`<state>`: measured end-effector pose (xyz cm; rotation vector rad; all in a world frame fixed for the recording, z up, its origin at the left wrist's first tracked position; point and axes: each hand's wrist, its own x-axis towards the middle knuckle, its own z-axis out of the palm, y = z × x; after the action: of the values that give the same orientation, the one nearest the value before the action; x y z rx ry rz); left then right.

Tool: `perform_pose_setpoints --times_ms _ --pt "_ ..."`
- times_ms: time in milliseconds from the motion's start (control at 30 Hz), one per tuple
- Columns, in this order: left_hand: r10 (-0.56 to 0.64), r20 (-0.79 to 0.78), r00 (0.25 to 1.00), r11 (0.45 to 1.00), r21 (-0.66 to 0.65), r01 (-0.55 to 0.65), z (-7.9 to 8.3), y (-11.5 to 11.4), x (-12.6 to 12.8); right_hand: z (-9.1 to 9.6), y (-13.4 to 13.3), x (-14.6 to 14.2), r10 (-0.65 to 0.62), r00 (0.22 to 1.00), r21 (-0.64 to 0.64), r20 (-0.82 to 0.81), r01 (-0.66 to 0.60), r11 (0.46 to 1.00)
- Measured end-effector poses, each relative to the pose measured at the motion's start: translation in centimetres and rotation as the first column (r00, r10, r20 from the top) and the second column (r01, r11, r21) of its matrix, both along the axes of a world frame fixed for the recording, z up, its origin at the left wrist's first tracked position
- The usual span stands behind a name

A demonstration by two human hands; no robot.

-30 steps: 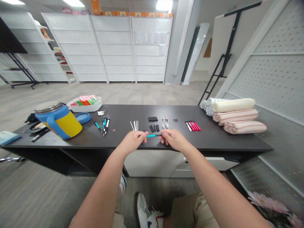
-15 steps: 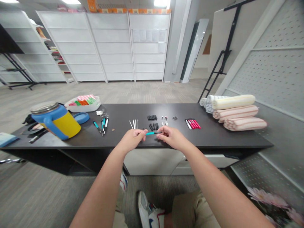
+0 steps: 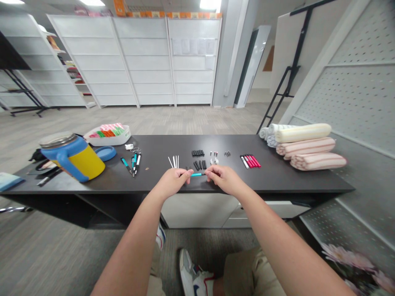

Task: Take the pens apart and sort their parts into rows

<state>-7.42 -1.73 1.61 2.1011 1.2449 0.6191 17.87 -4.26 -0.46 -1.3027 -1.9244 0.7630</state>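
A turquoise pen (image 3: 196, 174) with a black end lies level between my two hands, just above the front part of the desk. My left hand (image 3: 176, 180) pinches its left end. At the black right end, the fingers of my right hand (image 3: 222, 177) are closed, partly hiding it. Beyond the hands lie white refill sticks (image 3: 175, 161), black grip sleeves (image 3: 200, 165), short black pieces (image 3: 198, 153), small silvery and white parts (image 3: 214, 157) and tiny springs (image 3: 227, 153). To the right is a row of red pen barrels (image 3: 252, 160) with a white one.
On the left are several turquoise, black and white pens (image 3: 135, 163), a blue and yellow mug (image 3: 74, 158), its blue lid (image 3: 105, 153) and a white basket (image 3: 121, 138) of wrapped items. Rolled towels (image 3: 308, 146) are stacked at the right end of the dark desk (image 3: 293, 179).
My right hand has shifted slightly along the pen, and less of its black end shows. The left hand stays nearly in place.
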Motion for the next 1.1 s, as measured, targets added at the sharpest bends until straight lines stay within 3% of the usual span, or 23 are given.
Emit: perform_pose_setpoints --times_ms 167,400,600,833,1100 --pt "0.005 0.004 1.0 1.0 0.008 -0.005 0.0 0.0 0.1 -0.4 0.1 0.0 -0.03 0.992 -0.041 -0.12 0.025 0.999" --pt "-0.009 -0.015 1.0 1.0 0.02 0.01 0.2 0.0 0.2 0.1 0.2 0.0 0.006 0.998 0.074 0.064 -0.011 0.997" --pt "0.006 -0.003 1.0 1.0 0.017 -0.006 -0.2 0.3 0.3 -0.7 0.3 0.3 -0.046 0.994 -0.036 -0.096 0.043 0.998" --pt "0.008 0.069 0.998 0.998 -0.063 -0.004 -0.3 1.0 -0.8 -0.9 0.5 0.6 -0.052 0.986 -0.047 -0.16 0.045 0.998" --pt "-0.106 0.088 0.99 0.994 -0.02 0.108 -0.4 0.8 -1.3 -0.9 0.5 0.8 -0.083 0.973 -0.035 -0.217 0.078 0.996"
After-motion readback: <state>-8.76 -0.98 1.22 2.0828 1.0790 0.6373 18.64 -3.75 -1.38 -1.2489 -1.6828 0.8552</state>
